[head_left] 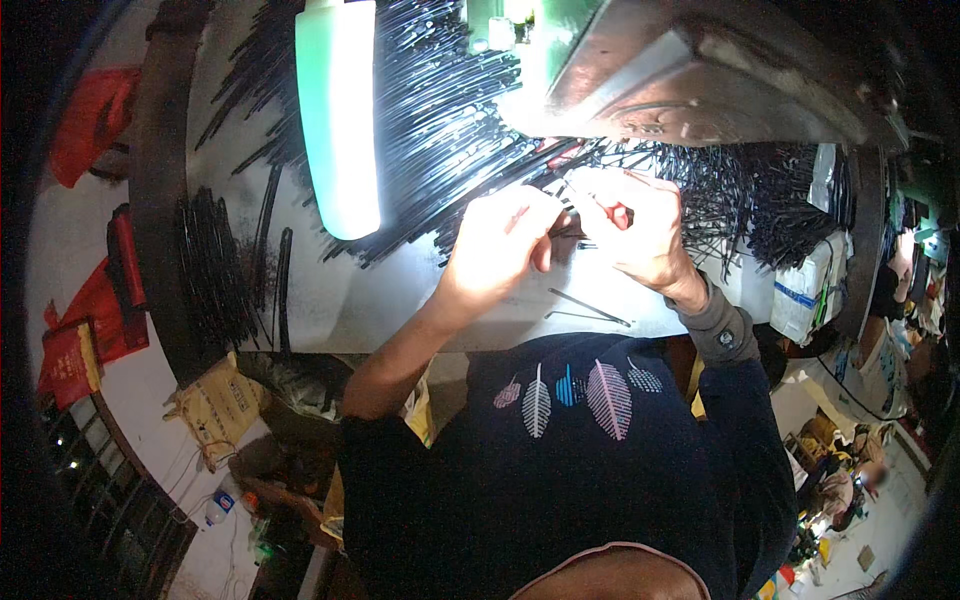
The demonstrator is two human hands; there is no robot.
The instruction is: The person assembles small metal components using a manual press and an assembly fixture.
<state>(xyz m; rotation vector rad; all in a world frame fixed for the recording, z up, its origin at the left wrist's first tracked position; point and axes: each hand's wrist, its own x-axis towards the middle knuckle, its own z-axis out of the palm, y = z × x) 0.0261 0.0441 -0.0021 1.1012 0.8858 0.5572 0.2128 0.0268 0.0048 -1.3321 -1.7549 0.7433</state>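
Under a bright lamp, my left hand [505, 235] and my right hand [640, 225] meet over the near part of the table. Both have their fingers closed in a pinch. A thin dark strip [567, 198] shows between the fingertips, at my left hand. Glare hides what my right fingers grip. Beyond my hands spreads a large heap of thin, glossy black strips [440, 130]. To the right lies another tangled pile of black strips [745, 190]. A couple of loose strips [590, 306] rest on the table just in front of me.
A long lit lamp [338, 120] hangs over the heap at left. A metal machine housing [720, 85] juts in at the back right. A bundle of black strips [215, 270] lies at the table's left edge. A white packet [808, 290] sits at the right edge.
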